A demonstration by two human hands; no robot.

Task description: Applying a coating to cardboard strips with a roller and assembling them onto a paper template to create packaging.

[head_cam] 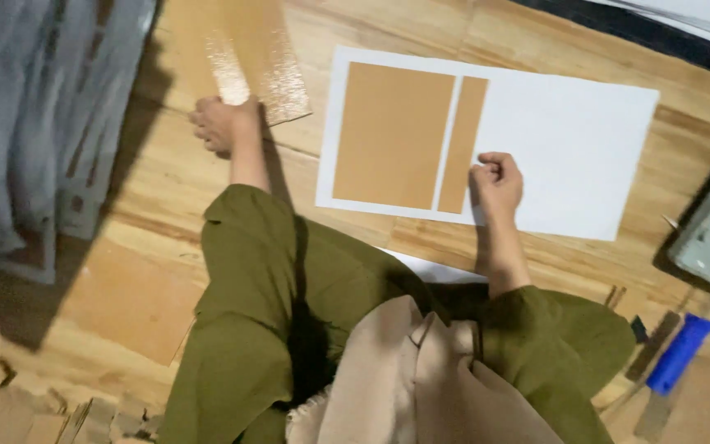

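Two hands at work on a wooden floor: right hand fisted, fingers curled together, resting on the white sheet beside the narrow brown strip; left hand clamped on the near edge of a glossy brown board. Could nudge the strip askew against the large brown panel, or buckle the board. Blue-handled tool lying near right, cardboard scraps near left, grey cloth far left.
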